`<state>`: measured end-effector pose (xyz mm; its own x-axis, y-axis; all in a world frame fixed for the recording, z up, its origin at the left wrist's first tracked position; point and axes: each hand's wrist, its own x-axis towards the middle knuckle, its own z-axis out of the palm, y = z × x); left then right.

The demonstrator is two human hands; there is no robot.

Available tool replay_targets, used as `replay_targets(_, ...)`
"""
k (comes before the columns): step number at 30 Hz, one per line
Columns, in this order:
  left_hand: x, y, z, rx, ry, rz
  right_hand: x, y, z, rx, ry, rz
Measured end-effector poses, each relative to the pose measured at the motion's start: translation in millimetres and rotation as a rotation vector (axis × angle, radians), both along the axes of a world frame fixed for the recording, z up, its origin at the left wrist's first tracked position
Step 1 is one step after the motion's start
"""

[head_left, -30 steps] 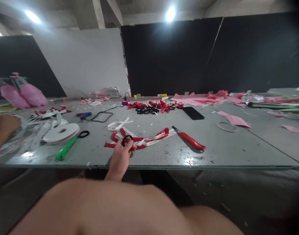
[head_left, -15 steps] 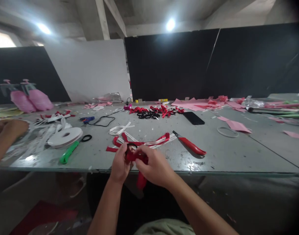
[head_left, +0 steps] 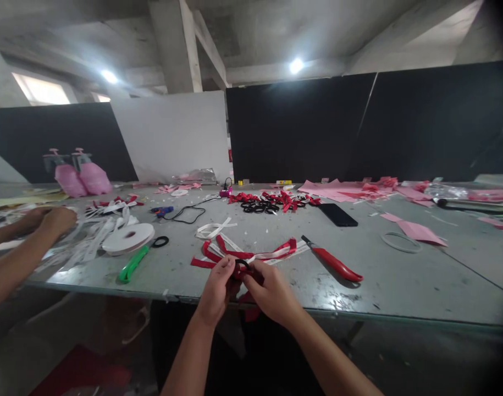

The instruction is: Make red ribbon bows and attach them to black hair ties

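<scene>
My left hand (head_left: 218,289) and my right hand (head_left: 271,291) meet at the near edge of the grey table (head_left: 399,286). Between their fingertips they pinch a small black ring (head_left: 243,264) and a piece of red ribbon (head_left: 249,300) that hangs down below the hands. Just beyond the hands lie loose red and white ribbon strips (head_left: 251,252). A red-handled cutter (head_left: 333,263) lies to the right of them.
A white ribbon roll (head_left: 128,238), green-handled scissors (head_left: 136,259) and a black phone (head_left: 337,214) lie on the table. A heap of red bows and black rings (head_left: 271,201) sits farther back, pink paper (head_left: 346,188) at right. Another person's hands (head_left: 49,219) work at left.
My right hand came up to join the left at the ring and ribbon. The pair then settled at the table edge, the ribbon now mostly tucked between them. The camera tilted upward.
</scene>
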<state>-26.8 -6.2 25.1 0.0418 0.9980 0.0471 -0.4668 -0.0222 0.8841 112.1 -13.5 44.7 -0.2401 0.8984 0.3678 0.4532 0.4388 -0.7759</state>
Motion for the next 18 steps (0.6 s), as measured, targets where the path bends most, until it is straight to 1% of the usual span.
replay_targets(2, 3, 0, 1.9, -0.006, 0.001, 0.034, 2, 8, 6.1, 0.029, -0.036, 0.004)
replay_targets(4, 3, 5, 4.2, -0.012, -0.006, 0.075, 7, 23, 14.8, 0.04, -0.083, 0.002)
replay_targets(6, -4, 17, 8.5, 0.016, 0.06, 0.14, 17, 45, 25.7, 0.028, -0.113, -0.027)
replay_targets(7, -11, 27, 11.8, 0.037, 0.141, 0.192, 23, 57, 31.4, 0.023, -0.129, -0.044)
replay_targets(9, -30, 56, 21.2, 0.077, 0.391, 0.3, 37, 83, 41.7, 0.025, -0.177, -0.074)
replay_targets(11, -57, 94, 33.6, 0.042, 0.858, 0.449, 47, 105, 47.7, 0.039, -0.243, -0.108)
replay_targets(13, -89, 137, 47.5, -0.008, 0.99, 0.558, 53, 122, 46.7, 0.066, -0.304, -0.157)
replay_targets(15, -124, 178, 61.2, -0.073, 1.112, 0.647, 52, 130, 38.2, 0.104, -0.352, -0.205)
replay_targets(16, -142, 196, 67.4, -0.115, 1.184, 0.679, 50, 130, 31.7, 0.116, -0.373, -0.201)
replay_targets(18, -174, 225, 78.8, -0.217, 1.341, 0.707, 46, 127, 17.5, 0.14, -0.455, -0.125)
